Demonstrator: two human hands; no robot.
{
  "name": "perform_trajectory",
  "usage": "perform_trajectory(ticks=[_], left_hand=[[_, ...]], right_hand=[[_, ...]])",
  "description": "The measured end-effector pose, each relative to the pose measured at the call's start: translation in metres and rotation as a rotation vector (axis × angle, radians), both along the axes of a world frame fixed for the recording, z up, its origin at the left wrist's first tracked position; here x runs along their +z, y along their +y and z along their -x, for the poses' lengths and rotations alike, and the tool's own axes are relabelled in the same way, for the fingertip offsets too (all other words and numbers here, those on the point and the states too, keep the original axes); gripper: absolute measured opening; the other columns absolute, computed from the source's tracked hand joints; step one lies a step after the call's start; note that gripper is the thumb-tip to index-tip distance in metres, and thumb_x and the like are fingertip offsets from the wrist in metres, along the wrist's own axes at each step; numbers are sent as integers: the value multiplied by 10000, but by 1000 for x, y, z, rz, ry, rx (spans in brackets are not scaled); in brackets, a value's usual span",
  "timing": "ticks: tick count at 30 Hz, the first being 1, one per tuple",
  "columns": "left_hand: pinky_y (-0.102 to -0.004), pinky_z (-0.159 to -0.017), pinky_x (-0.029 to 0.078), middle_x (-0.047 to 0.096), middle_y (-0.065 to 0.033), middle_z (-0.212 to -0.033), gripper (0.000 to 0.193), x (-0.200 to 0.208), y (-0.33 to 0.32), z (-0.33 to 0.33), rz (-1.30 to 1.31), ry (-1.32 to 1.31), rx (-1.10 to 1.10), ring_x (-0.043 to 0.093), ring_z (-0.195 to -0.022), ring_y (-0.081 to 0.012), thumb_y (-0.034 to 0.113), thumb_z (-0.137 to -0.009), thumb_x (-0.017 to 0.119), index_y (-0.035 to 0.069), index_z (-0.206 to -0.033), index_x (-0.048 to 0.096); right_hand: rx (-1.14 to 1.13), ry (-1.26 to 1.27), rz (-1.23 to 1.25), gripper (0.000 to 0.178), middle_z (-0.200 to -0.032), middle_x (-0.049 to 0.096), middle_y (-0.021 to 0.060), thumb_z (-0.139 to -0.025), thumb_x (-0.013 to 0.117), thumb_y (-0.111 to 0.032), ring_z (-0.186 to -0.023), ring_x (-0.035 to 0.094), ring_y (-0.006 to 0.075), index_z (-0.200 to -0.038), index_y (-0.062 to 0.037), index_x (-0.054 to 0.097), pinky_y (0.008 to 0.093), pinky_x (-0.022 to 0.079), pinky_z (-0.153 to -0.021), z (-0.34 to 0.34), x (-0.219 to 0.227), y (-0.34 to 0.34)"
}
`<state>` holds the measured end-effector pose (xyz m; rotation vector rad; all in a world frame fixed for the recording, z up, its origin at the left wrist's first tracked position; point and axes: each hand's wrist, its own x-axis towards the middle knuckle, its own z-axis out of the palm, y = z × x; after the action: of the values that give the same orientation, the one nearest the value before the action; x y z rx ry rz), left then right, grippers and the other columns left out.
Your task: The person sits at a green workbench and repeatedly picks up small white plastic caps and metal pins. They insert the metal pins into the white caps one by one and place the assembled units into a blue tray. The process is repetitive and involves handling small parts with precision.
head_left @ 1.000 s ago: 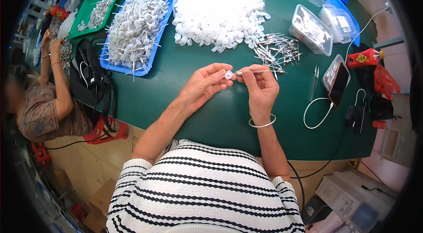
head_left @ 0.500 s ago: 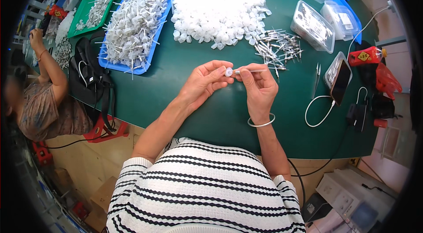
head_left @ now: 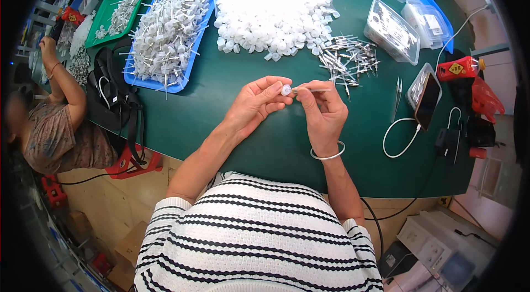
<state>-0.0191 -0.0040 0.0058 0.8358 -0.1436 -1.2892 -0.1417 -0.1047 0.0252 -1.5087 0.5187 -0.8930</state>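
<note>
Between the thumb and fingers of my left hand (head_left: 251, 103) is a small white plastic cap (head_left: 286, 90). My right hand (head_left: 324, 108) pinches a thin metal rod (head_left: 314, 90), its inner end at the cap. Whether the rod's tip is inside the cap I cannot tell. Beyond my hands lies a big heap of white caps (head_left: 270, 21), partly in a clear bag. To its right is a loose pile of metal rods (head_left: 349, 61). A blue tray (head_left: 128, 78) at the left is heaped with white caps that have rods in them.
A green tray (head_left: 95, 41) with similar pieces and a black bag (head_left: 107, 93) are at the left. On the right are a clear box of parts (head_left: 392, 32), tweezers (head_left: 397, 96), a phone (head_left: 428, 101) with a white cable, and a red bottle (head_left: 457, 69). A person (head_left: 61, 120) sits at far left.
My right hand has brought the rod slightly left, closer against the cap. My left hand stays in place. The person at far left has shifted a little.
</note>
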Motion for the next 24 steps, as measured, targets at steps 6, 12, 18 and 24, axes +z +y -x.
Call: perform_trajectory(ticks=[6, 12, 18, 24], left_hand=[[-188, -697, 562, 653, -87, -944, 258, 4, 0, 1, -11, -10, 1, 665, -823, -127, 163, -916, 575, -19, -1098, 575], [-188, -695, 563, 653, -85, -943, 257, 2, 0, 1, -7, -7, 6, 665, -825, -127, 162, -912, 582, -16, -1097, 577], [-187, -693, 561, 653, -86, -944, 249, 3, 0, 2, -18, -16, 11, 665, -825, -128, 159, -914, 578, -12, -1094, 579], [-185, -693, 560, 653, -87, -944, 242, 4, -1, 3, -17, -15, 4, 666, -830, -129, 157, -916, 574, -11, -1091, 579]], right_hand=[[-16, 18, 44, 92, -777, 654, 52, -831, 673, -56, -694, 624, 104, -876, 9, 626, 228, 503, -658, 1, -1, -1], [-28, 27, 84, 96, -783, 658, 62, -830, 674, -56, -697, 631, 112, -876, 12, 624, 237, 512, -658, 1, 1, 1], [-42, 35, 107, 92, -788, 662, 65, -828, 673, -49, -691, 635, 114, -873, 14, 622, 239, 521, -650, 1, 1, 1], [-52, 31, 111, 84, -787, 662, 64, -820, 674, -30, -684, 634, 109, -870, 15, 624, 235, 526, -640, 1, 0, 1]])
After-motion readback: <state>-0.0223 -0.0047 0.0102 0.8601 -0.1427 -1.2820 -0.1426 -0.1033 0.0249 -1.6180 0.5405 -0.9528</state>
